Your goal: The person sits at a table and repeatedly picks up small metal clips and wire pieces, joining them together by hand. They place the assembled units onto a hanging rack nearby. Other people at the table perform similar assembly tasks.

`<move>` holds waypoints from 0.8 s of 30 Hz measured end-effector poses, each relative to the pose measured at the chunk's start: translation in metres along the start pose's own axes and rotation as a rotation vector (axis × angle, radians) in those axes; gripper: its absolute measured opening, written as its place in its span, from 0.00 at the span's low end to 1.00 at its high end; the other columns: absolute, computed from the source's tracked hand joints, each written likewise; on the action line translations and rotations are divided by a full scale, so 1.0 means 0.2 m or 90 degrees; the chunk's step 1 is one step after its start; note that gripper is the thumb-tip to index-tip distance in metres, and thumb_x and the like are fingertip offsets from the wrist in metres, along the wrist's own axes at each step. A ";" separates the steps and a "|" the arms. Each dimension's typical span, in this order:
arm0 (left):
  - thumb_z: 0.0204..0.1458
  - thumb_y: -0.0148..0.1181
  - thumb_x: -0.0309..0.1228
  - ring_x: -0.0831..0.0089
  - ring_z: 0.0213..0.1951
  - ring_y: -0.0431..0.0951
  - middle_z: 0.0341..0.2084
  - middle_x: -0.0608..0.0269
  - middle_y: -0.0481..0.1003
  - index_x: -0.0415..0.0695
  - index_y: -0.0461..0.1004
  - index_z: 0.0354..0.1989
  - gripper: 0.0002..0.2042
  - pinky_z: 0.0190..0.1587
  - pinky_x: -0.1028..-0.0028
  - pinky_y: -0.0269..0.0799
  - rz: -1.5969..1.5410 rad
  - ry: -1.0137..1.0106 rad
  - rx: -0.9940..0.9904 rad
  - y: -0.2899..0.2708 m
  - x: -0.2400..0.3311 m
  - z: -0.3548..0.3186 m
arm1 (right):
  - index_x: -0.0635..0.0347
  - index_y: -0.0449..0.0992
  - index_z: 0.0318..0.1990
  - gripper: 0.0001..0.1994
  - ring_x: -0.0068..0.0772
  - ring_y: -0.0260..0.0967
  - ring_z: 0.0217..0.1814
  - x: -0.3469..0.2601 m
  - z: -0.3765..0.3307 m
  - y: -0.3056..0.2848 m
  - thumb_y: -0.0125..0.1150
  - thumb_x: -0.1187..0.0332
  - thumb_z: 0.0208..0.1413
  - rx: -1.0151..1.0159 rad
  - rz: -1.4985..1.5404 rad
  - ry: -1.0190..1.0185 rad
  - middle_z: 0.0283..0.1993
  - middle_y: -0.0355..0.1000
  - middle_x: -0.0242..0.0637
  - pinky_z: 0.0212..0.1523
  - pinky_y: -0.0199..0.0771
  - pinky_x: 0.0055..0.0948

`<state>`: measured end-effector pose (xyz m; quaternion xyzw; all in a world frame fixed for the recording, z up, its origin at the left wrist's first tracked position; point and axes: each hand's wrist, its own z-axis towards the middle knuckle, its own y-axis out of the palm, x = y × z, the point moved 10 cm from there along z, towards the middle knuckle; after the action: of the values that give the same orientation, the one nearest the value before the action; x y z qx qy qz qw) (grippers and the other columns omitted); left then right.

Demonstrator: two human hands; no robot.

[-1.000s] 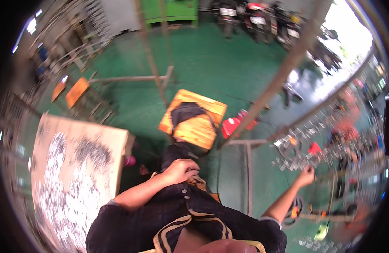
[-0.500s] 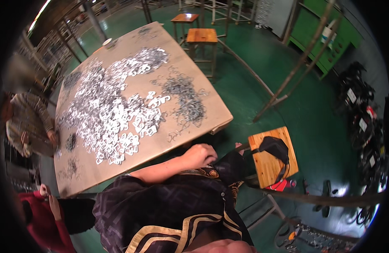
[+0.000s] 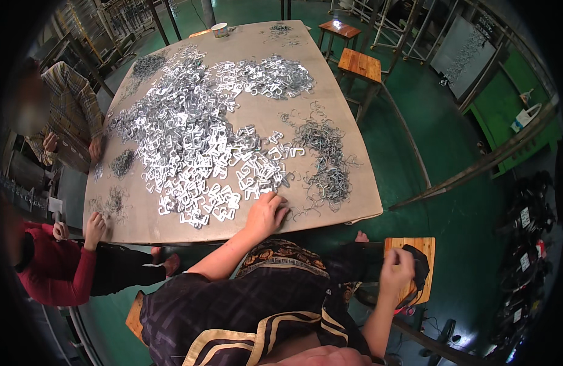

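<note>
I see the table (image 3: 354,201) ahead, its heap of metal clips (image 3: 196,140) left of the wire pile (image 3: 327,165). My left hand (image 3: 266,213) rests on the near edge between them. A stool (image 3: 415,256) stands to my right, beside the right hand (image 3: 396,271), and two stools (image 3: 360,64) sit beyond the table.

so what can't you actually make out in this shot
- Left hand, head view: the palm faces down on the table, hiding anything under it.
- Right hand, head view: fingers curl by the dark cloth on the wooden stool; grip unclear.
- Metal pieces: too small to tell their shapes.
</note>
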<state>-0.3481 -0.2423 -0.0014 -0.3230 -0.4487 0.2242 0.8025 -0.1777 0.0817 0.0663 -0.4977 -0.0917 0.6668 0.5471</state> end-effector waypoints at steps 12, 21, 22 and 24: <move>0.50 0.63 0.27 0.51 0.42 0.70 0.37 0.49 0.69 0.38 0.72 0.42 0.12 0.47 0.60 0.67 -0.042 0.065 -0.058 0.21 0.11 -0.03 | 0.54 0.70 0.48 0.17 0.46 0.65 0.40 1.66 -2.17 0.27 0.61 0.59 0.52 0.601 0.413 1.294 0.46 0.66 0.44 0.36 0.68 0.47; 0.54 0.58 0.26 0.50 0.43 0.69 0.38 0.49 0.68 0.38 0.71 0.43 0.10 0.47 0.59 0.65 0.001 0.133 -0.110 0.26 0.18 -0.02 | 0.58 0.70 0.55 0.27 0.36 0.68 0.55 1.98 -1.74 0.12 0.67 0.54 0.53 0.601 0.693 0.880 0.54 0.71 0.38 0.54 0.66 0.47; 0.54 0.58 0.26 0.50 0.43 0.69 0.38 0.49 0.68 0.38 0.71 0.43 0.10 0.47 0.59 0.65 0.001 0.129 -0.113 0.26 0.18 -0.02 | 0.59 0.69 0.57 0.29 0.38 0.68 0.55 2.02 -1.72 0.13 0.69 0.54 0.52 0.609 0.702 0.863 0.56 0.70 0.40 0.55 0.67 0.47; 0.54 0.58 0.26 0.50 0.42 0.69 0.38 0.49 0.69 0.38 0.71 0.43 0.10 0.47 0.58 0.65 0.006 0.126 -0.118 0.28 0.18 -0.02 | 0.61 0.65 0.61 0.33 0.41 0.68 0.57 2.08 -1.80 0.17 0.70 0.55 0.52 0.593 0.615 0.972 0.58 0.69 0.42 0.57 0.68 0.47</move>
<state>-0.3311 -0.1806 -0.0222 -0.4185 -0.3845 0.1529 0.8085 0.1145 0.2580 -0.3660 -0.5116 0.7621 0.2897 0.2710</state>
